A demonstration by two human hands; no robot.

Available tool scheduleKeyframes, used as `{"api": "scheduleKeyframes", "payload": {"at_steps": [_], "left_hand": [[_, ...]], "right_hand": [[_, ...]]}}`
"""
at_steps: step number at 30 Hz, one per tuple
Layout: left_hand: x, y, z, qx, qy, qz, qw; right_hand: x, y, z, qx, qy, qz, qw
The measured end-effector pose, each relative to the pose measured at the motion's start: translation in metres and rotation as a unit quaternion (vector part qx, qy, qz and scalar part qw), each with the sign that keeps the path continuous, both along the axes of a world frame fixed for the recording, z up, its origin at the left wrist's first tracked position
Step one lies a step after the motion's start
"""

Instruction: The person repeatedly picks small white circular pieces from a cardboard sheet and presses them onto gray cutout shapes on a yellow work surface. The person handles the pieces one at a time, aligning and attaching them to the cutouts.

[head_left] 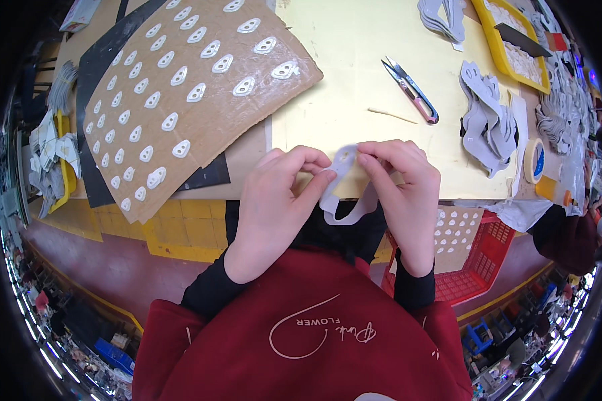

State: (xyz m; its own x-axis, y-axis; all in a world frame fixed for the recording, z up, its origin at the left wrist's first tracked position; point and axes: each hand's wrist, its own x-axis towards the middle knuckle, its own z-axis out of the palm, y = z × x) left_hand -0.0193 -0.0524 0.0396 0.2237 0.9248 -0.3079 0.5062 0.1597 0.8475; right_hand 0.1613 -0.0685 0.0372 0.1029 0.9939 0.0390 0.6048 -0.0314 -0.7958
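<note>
Between my two hands, over the front edge of the table, is a light grey fabric strip (350,215) with holes at its upper end; it hangs down in a loop. My left hand (281,204) pinches it with thumb and forefinger on one side. On the other side my right hand (405,190) grips the holed end with thumb and fingertips. Beyond the hands, a pair of thread snips (411,90) and a thin pointed wooden stick (392,115) lie on the pale yellow table top (334,120).
A brown cardboard sheet (211,127) bearing rows of small white two-holed pieces lies at the left. Grey fabric strips (488,123), a tape roll (534,160) and a yellow tray (515,50) are at the right. Below the table stands a red crate (485,260).
</note>
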Motion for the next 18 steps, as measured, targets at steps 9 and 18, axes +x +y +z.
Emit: {"api": "scheduleKeyframes", "payload": {"at_steps": [9, 18], "left_hand": [[-0.007, 0.003, -0.003, 0.153, -0.090, -0.068, 0.982], [-0.011, -0.005, -0.009, -0.060, -0.249, 0.000, 0.967]], "right_hand": [[0.000, -0.002, 0.005, -0.029, 0.058, -0.013, 0.998], [-0.004, -0.002, 0.015, -0.150, 0.347, -0.093, 0.921]]}}
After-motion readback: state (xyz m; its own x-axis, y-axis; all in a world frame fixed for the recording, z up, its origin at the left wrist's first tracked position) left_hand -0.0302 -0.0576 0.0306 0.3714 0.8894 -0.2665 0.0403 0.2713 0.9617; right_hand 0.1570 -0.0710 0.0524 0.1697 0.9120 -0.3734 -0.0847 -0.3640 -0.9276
